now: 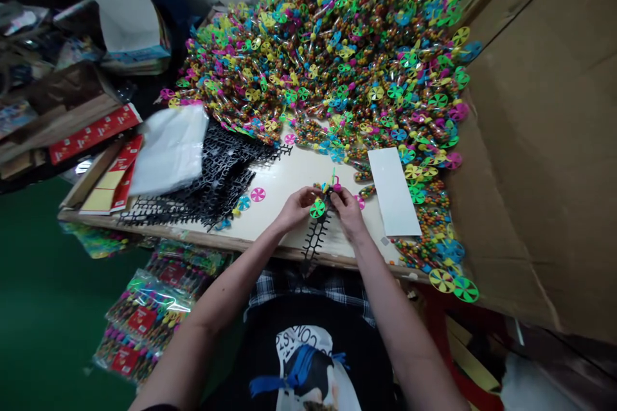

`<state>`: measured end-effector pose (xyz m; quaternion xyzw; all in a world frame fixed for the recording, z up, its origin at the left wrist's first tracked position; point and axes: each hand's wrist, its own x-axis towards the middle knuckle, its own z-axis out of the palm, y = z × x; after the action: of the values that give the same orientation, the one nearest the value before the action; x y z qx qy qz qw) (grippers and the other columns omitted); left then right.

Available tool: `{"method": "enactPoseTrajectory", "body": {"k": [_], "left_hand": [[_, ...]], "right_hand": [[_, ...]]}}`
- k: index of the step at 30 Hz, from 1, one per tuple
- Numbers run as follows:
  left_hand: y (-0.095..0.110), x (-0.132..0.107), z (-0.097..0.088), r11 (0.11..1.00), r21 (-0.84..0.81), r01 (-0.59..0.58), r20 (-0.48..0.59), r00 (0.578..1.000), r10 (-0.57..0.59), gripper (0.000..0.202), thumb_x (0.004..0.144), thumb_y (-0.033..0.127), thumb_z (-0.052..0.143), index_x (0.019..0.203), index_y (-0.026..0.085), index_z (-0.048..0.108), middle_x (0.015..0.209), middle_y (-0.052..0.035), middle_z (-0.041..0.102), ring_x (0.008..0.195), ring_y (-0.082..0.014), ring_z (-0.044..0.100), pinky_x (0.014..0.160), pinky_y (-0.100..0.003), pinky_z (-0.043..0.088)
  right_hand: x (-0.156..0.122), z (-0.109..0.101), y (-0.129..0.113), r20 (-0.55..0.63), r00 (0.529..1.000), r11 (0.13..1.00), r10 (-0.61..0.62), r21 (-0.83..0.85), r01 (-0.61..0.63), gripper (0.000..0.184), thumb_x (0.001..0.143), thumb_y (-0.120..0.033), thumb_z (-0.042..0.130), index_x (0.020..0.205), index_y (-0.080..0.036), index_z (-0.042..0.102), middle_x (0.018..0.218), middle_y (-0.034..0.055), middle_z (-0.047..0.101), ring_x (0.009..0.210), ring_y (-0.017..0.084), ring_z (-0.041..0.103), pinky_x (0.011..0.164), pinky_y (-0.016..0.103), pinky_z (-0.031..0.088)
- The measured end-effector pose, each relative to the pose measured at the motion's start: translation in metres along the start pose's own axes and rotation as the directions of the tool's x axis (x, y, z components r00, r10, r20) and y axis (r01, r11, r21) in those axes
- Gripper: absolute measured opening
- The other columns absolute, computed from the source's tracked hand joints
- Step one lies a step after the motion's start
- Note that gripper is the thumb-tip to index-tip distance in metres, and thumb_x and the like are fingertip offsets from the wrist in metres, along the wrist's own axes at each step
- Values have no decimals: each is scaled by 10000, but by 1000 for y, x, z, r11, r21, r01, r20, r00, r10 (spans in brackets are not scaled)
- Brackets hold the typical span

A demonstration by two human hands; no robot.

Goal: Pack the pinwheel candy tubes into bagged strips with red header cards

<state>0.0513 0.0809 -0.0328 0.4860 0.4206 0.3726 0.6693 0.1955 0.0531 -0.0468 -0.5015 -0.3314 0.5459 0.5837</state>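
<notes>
My left hand [295, 207] and my right hand [348, 210] meet over the near edge of the pale table [289, 176]. Both are closed, pinching small pinwheel candy tubes [326, 189] with green and pink wheels. Under them a black toothed plastic strip [315, 236] stands across the table edge. A green pinwheel [317, 209] sits between my thumbs. A huge heap of candy-filled pinwheel tubes [337, 45] covers the far half of the table.
A pile of black plastic strips [212, 180] and clear plastic bags [171, 148] lie at left, a white card [394, 189] at right. Cardboard [540, 141] walls the right side. Packed bags [144, 314] lie on the green floor.
</notes>
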Motion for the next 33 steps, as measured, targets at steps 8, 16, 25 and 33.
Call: {"method": "enactPoseTrajectory", "body": {"k": [8,16,25,33], "left_hand": [[3,7,-7,978,151,-147,-185,967,174,182,601,280,747,747,181,700,784,-3,607,714,-112,561,623,-215,444],[9,3,-2,978,-204,32,-160,985,-66,286,515,276,810,746,152,697,759,-22,699,705,-139,622,734,-292,505],[4,3,12,991,-130,-36,-213,977,8,228,525,202,752,693,151,606,657,36,618,596,-91,560,644,-245,472],[3,-1,18,985,159,-65,-228,968,101,299,577,268,721,671,184,450,652,69,471,558,-65,480,516,-181,383]], "right_hand": [[0,-1,-4,-77,990,985,116,138,-104,432,567,-544,749,829,-224,624,783,-28,636,671,113,554,661,249,479],[1,1,-7,-82,990,985,117,138,-104,425,541,-541,767,777,-221,618,734,-47,600,630,85,511,622,217,440],[0,3,-4,-96,990,991,101,92,-92,449,555,-561,746,820,-217,631,775,-30,617,665,107,516,626,229,433],[0,3,-3,-73,996,997,58,46,-54,402,595,-541,725,812,-218,624,776,-28,607,712,122,522,653,231,441]]}}
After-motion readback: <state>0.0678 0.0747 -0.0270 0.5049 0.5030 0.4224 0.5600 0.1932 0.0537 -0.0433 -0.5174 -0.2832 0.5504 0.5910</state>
